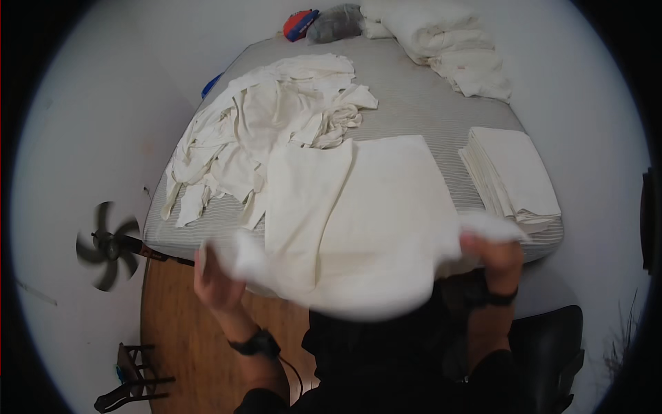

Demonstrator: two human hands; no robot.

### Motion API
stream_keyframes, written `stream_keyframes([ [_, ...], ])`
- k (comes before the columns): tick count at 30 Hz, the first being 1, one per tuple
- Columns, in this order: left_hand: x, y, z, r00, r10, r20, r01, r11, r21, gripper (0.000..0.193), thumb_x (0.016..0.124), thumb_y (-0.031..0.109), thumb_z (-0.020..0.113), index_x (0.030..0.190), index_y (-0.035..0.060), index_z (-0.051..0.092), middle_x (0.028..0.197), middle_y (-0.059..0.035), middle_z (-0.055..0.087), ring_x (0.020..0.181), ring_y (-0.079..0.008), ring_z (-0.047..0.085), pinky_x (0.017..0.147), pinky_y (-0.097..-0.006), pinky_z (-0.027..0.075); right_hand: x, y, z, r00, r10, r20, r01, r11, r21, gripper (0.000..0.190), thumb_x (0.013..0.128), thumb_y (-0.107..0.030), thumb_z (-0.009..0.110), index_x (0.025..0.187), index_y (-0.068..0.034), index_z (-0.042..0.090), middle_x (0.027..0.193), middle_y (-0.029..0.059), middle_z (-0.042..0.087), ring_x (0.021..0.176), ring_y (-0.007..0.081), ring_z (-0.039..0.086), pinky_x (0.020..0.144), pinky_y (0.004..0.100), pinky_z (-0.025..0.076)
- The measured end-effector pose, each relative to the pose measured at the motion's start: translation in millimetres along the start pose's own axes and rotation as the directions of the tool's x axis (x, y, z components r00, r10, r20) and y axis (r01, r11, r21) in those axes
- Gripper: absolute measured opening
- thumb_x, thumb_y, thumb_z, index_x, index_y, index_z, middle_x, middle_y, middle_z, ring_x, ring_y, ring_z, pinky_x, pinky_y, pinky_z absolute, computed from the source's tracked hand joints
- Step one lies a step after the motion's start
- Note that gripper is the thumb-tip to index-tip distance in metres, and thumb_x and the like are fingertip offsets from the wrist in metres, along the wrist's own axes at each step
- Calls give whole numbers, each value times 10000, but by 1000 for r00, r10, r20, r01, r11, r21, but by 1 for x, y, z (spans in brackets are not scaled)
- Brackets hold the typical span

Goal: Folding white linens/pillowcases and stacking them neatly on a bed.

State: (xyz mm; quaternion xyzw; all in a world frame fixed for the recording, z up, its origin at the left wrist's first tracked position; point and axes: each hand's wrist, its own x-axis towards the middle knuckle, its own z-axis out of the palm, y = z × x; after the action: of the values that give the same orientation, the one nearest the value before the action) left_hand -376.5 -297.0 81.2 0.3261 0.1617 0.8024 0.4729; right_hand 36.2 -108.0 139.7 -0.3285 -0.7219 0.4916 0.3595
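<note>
A large off-white cloth [382,222] spreads over the near part of the bed, a fold lying over its left side. Its near end is lifted and blurred by motion. My left hand [220,279] grips this end at the left, and my right hand [491,251] grips it at the right, both in front of the bed's near edge. Left of the spread cloth lies a loose heap of crumpled off-white cloths [269,114]. To the right stands a neat stack of folded off-white cloths [512,171].
The striped mattress [414,98] bears rolled white bedding [439,31], a grey bundle [336,23] and a red and blue bag [300,25] at its far end. A fan [108,246] stands at the left. A black chair [548,346] is at the lower right, a dark stool [134,372] at the lower left.
</note>
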Motion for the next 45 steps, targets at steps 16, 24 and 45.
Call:
stream_keyframes([
  [16,-47,-69,-176,689,53,-723,401,803,441,373,1037,359,461,1190,38,575,1177,-108,626,1091,-233,605,957,-369,486,-24,137,6,815,102,-570,-424,776,-467,191,896,-128,688,1005,19,635,747,42,565,662,119,489,633,277,433],
  [24,-106,-80,-264,777,-398,-487,461,887,12,557,1001,350,466,1430,-4,453,1407,-180,547,1235,-350,581,1008,-521,510,-22,131,-13,819,454,-352,-567,739,-364,237,887,-182,729,830,8,599,606,2,525,554,83,437,540,262,376],
  [45,-78,-25,-184,717,-215,-663,613,648,453,436,1025,243,419,1359,-24,508,1302,-153,617,1138,-255,638,940,-406,550,-57,151,-58,775,614,-148,-607,789,95,258,954,-190,665,752,-55,577,587,-36,557,457,19,435,405,218,324],
])
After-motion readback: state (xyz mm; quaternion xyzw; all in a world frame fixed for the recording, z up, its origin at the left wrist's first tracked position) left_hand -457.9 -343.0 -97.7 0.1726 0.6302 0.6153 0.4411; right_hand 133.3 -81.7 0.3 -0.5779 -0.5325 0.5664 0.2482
